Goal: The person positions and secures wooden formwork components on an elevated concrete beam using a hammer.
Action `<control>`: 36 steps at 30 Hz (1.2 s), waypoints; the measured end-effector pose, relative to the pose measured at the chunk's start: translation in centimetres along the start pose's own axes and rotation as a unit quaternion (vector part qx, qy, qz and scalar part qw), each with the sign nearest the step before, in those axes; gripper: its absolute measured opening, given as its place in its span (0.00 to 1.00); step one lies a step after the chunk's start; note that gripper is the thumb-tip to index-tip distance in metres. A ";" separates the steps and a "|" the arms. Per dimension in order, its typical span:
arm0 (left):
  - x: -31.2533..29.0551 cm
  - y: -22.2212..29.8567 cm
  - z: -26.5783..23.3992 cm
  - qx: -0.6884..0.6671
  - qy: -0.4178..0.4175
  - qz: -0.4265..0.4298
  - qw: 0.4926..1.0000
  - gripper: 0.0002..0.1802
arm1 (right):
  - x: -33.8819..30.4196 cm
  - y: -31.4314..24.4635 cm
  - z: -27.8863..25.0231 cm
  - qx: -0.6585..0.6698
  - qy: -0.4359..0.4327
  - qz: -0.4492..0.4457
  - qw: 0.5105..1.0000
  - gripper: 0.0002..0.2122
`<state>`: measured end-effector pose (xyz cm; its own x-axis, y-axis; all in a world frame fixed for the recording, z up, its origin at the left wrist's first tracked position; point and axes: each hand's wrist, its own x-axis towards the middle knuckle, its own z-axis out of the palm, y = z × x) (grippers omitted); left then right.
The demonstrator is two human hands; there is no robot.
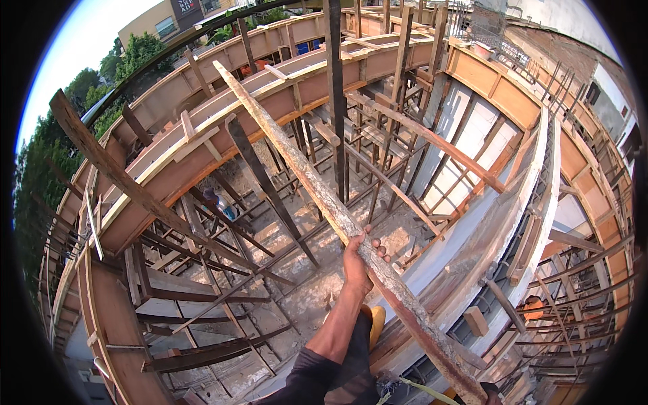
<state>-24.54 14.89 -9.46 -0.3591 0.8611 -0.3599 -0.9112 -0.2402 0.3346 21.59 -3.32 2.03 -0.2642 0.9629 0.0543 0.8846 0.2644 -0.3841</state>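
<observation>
Plywood formwork (pixel 380 65), curved | floor (pixel 310 290) below (patchily sunlit) | mottled timber (pixel 327 202) slanting

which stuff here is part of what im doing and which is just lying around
In hand:
- long rough beam
- left hand, gripping it partway along

Apparently just lying about, though I can't tell whether any are fixed:
- small wooden block, right of the beam
- short dark wood piece beside that block
- short pale stick, farther off
</observation>
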 end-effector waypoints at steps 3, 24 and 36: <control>3.3 0.0 1.1 0.033 -0.002 -0.012 0.999 0.22 | 0.5 2.5 -0.8 -0.111 -0.048 -0.024 0.992 0.25; 0.2 -14.3 0.2 0.759 -0.146 -0.022 0.634 0.41 | 31.3 23.2 -4.1 -0.274 -0.058 0.059 0.958 0.36; 2.0 -15.1 1.5 0.827 -0.251 -0.154 0.478 0.44 | 29.7 26.6 4.2 -0.181 0.032 0.044 0.982 0.35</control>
<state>-11.22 20.92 -13.98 0.2123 0.8406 -0.4983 0.6511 0.2585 0.7136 35.69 32.07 -10.41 -0.1658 0.9814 0.0968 0.9847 0.1702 -0.0384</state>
